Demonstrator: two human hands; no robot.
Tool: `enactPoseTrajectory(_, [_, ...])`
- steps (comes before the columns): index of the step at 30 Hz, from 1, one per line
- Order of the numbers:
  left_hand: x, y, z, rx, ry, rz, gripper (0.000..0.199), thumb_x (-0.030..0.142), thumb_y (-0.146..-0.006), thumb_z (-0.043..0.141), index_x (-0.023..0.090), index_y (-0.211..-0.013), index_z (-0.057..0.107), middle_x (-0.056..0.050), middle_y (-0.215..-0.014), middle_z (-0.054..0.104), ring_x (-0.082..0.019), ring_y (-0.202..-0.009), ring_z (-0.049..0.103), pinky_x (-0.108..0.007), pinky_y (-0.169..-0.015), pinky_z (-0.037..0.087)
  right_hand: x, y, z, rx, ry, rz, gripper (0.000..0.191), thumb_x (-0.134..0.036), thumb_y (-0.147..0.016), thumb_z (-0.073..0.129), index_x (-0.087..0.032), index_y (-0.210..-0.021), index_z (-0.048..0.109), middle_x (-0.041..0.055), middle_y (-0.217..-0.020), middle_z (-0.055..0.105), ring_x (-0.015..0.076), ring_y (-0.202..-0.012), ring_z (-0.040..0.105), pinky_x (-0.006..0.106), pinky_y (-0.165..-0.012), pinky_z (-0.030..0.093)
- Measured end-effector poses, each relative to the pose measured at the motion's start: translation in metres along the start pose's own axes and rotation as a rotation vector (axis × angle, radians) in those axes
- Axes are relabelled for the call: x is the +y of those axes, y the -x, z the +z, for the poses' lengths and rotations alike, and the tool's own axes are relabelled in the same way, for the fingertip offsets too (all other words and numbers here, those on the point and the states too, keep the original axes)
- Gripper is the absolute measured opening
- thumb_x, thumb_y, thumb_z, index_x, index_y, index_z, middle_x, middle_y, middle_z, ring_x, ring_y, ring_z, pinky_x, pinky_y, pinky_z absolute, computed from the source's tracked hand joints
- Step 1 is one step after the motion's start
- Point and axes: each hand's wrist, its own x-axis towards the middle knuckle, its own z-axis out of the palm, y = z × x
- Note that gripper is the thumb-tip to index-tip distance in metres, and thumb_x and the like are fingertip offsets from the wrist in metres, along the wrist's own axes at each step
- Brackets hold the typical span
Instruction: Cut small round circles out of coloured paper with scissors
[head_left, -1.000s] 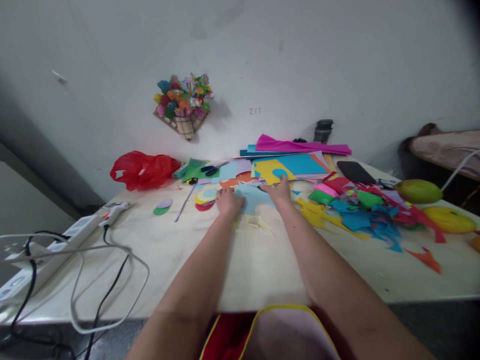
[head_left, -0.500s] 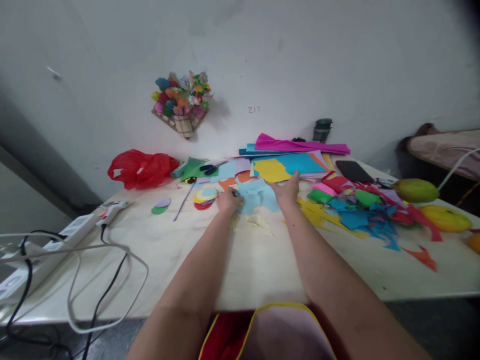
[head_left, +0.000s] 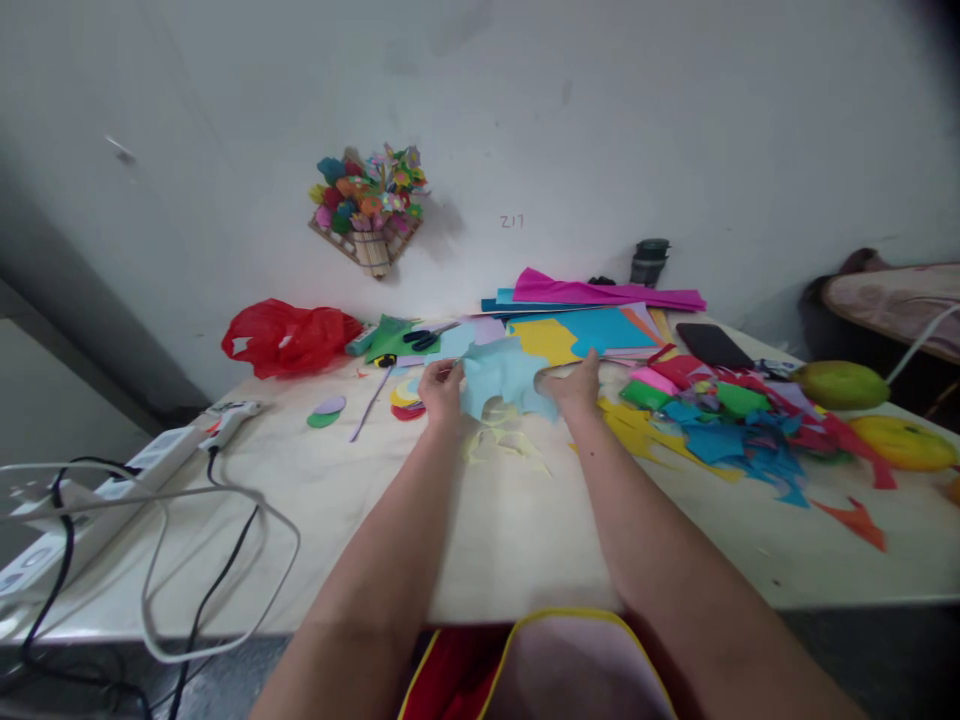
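Observation:
A light blue sheet of paper point(head_left: 504, 372) with ragged cut edges is raised slightly off the table between my hands. My left hand point(head_left: 442, 390) pinches its left edge between thumb and fingers. At the right edge, my right hand point(head_left: 577, 386) is closed on the same paper, its fingertips partly hidden. Pale yellow paper scraps point(head_left: 506, 447) lie just below the sheet. Beside my left hand sit stacked paper circles point(head_left: 407, 398) in yellow, red and pale blue. Yellow and blue sheets point(head_left: 540, 338) lie behind.
Black-handled scissors point(head_left: 426, 340) rest behind the circles, near a red plastic bag point(head_left: 289, 338). Coloured scraps point(head_left: 720, 430), a black phone point(head_left: 712, 345) and green-yellow fruits point(head_left: 844, 384) lie on the right. A power strip point(head_left: 97, 500) with loose cables occupies the left edge.
My left hand has moved slightly left and up, lifting the light blue paper's left side off the table. The right hand stays at the paper's right edge.

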Motion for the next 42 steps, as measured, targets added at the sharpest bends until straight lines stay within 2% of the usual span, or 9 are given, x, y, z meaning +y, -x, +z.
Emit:
enactPoseTrajectory(8, [0.004,-0.009,-0.004,0.103,0.180,-0.028,0.034,0.034,-0.061,0.087,0.020,-0.073,0.059,0.004,-0.063,0.059,-0.014,-0.066,0.065,-0.034,-0.078,0.056,-0.010,0.005,-0.001,-0.033,-0.049,-0.106,0.065,-0.024,-0.082,0.060,-0.008,-0.145,0.051,0.0214,-0.147,0.057,0.0314,-0.138,0.053,0.043,-0.114,0.038])
enactPoseTrajectory(13, [0.004,-0.008,-0.003,0.047,0.171,-0.037,0.037,0.037,-0.059,0.090,0.019,-0.073,0.061,0.002,-0.067,0.061,-0.015,-0.069,0.066,-0.034,-0.078,0.057,-0.009,0.001,0.003,-0.102,-0.417,-0.041,0.043,-0.052,-0.085,0.059,-0.015,-0.101,0.073,0.0120,-0.101,0.075,0.0268,-0.101,0.069,0.036,-0.089,0.052])
enactPoseTrajectory(17, [0.001,-0.005,-0.003,-0.054,0.197,-0.077,0.039,0.034,-0.056,0.091,0.019,-0.079,0.064,0.000,-0.074,0.065,-0.017,-0.075,0.068,-0.035,-0.081,0.057,-0.006,-0.001,0.004,-0.162,-0.375,-0.068,0.034,-0.051,-0.071,0.072,-0.022,-0.060,0.057,-0.0015,-0.059,0.057,0.0190,-0.067,0.057,0.031,-0.068,0.047])
enactPoseTrajectory(20, [-0.003,-0.001,-0.004,-0.128,0.250,-0.102,0.045,0.030,-0.060,0.089,0.022,-0.098,0.067,-0.007,-0.102,0.069,-0.021,-0.095,0.070,-0.036,-0.088,0.057,-0.010,0.001,0.001,-0.112,-0.196,-0.133,0.043,-0.038,-0.070,0.073,-0.024,-0.048,0.038,-0.0061,-0.048,0.036,0.0146,-0.058,0.042,0.029,-0.061,0.040])
enactPoseTrajectory(23, [-0.005,0.001,-0.003,-0.146,0.275,-0.182,0.055,0.029,-0.065,0.086,0.028,-0.114,0.062,-0.009,-0.126,0.062,-0.023,-0.112,0.068,-0.036,-0.094,0.055,-0.016,0.003,-0.004,0.009,-0.078,-0.217,0.049,-0.035,-0.077,0.067,-0.026,-0.046,0.031,-0.0043,-0.049,0.033,0.0155,-0.059,0.040,0.029,-0.064,0.040])
enactPoseTrajectory(26, [-0.006,0.003,0.000,-0.159,0.282,-0.263,0.051,0.031,-0.067,0.087,0.028,-0.109,0.059,-0.008,-0.123,0.064,-0.021,-0.106,0.070,-0.036,-0.092,0.055,-0.017,0.003,-0.004,0.082,-0.086,-0.194,0.048,-0.037,-0.078,0.065,-0.026,-0.047,0.030,-0.0033,-0.049,0.034,0.0167,-0.061,0.042,0.029,-0.063,0.042])
enactPoseTrajectory(34, [-0.004,0.009,0.011,-0.157,0.140,-0.258,0.055,0.057,-0.058,0.090,0.019,-0.081,0.059,-0.004,-0.083,0.064,-0.017,-0.076,0.068,-0.032,-0.073,0.052,-0.019,0.003,0.011,0.106,-0.804,0.247,0.033,-0.035,-0.076,0.072,-0.023,-0.059,0.046,-0.0068,-0.052,0.045,0.0112,-0.052,0.041,0.025,-0.053,0.044])
enactPoseTrajectory(39, [-0.001,0.025,0.018,-0.436,0.018,-0.336,0.055,0.060,-0.054,0.091,0.016,-0.077,0.067,-0.008,-0.080,0.067,-0.019,-0.076,0.065,-0.031,-0.069,0.050,-0.026,0.015,0.018,0.026,-0.902,0.296,0.035,-0.036,-0.070,0.078,-0.022,-0.056,0.049,-0.0070,-0.048,0.046,0.0110,-0.051,0.044,0.024,-0.051,0.044])
enactPoseTrajectory(42, [0.001,0.033,0.023,-0.472,0.050,-0.231,0.053,0.056,-0.051,0.093,0.016,-0.072,0.067,-0.004,-0.076,0.065,-0.016,-0.074,0.062,-0.030,-0.071,0.050,-0.027,0.023,0.025,-0.006,-0.904,0.264,0.036,-0.037,-0.065,0.082,-0.021,-0.056,0.052,-0.0071,-0.047,0.048,0.0106,-0.051,0.044,0.024,-0.049,0.043])
